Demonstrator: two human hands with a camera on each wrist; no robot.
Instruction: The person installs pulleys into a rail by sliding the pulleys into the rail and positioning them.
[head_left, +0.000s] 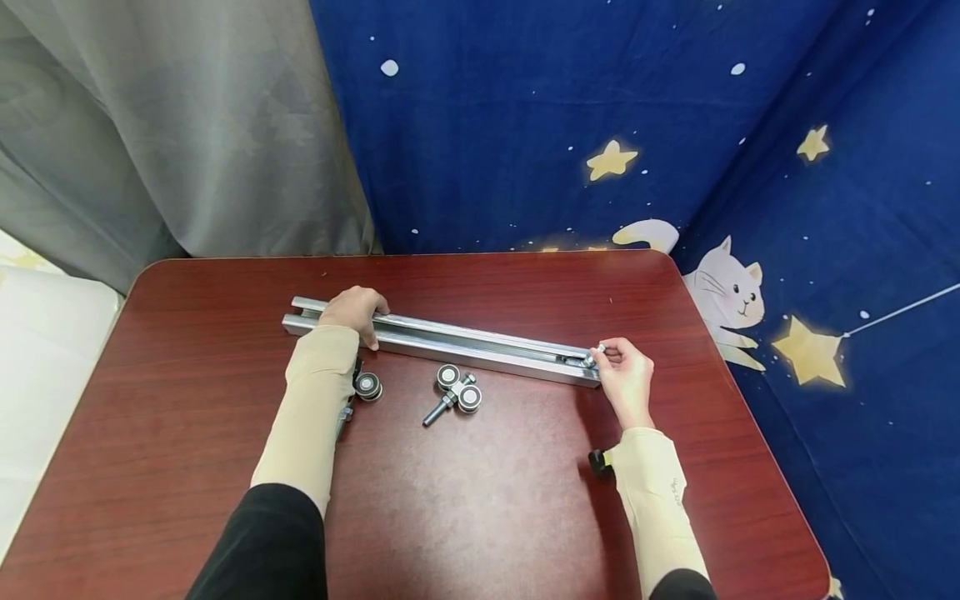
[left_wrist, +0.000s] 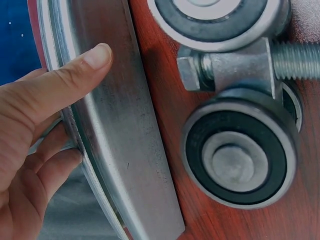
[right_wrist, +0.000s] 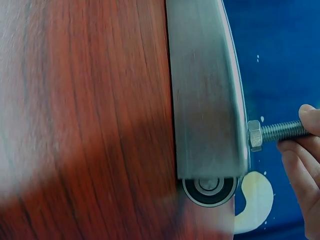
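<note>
A silver metal channel rail (head_left: 480,357) lies slantwise across the table, its slot facing up. My left hand (head_left: 352,308) grips it near the left end; in the left wrist view the thumb (left_wrist: 95,60) presses the near side and fingers wrap the far edge. At the right end, my right hand (head_left: 628,375) pinches the threaded bolt (right_wrist: 287,130) of a roller carriage between thumb and fingers. That bolt stands up from the slot with a hex nut (right_wrist: 255,135) on it. One wheel (right_wrist: 209,190) sticks partly out of the rail's end; the carriage's other wheels are hidden inside.
A second roller carriage (head_left: 448,392) with wheels and a bolt lies in front of the rail's middle. Another carriage (head_left: 367,386) sits beside my left wrist, partly covered by it. The table (head_left: 487,517) is reddish wood, with grey and blue curtains (head_left: 480,125) behind its far edge.
</note>
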